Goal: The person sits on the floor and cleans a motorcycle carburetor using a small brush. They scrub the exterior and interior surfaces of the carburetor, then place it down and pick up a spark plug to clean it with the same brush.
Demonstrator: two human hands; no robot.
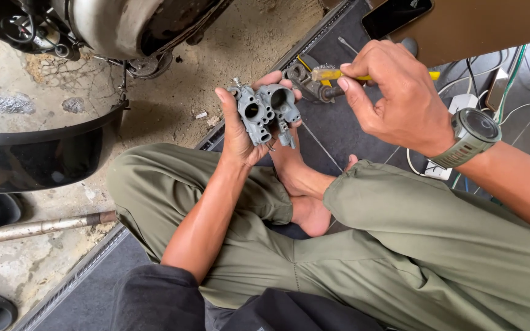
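Here a grey metal carburettor (266, 113) is gripped in the left hand (240, 132), fingers wrapped around its back, held above the crossed legs near the centre. At two o'clock from it, a yellow-handled tool (332, 75) is pinched in the closed right hand (394, 95), its tip hidden by the fingers. A dark mat (338, 129) lies beneath on the floor. A small part could be dropped onto the sandy concrete (173, 110) at nine o'clock and lost if the tool slips.
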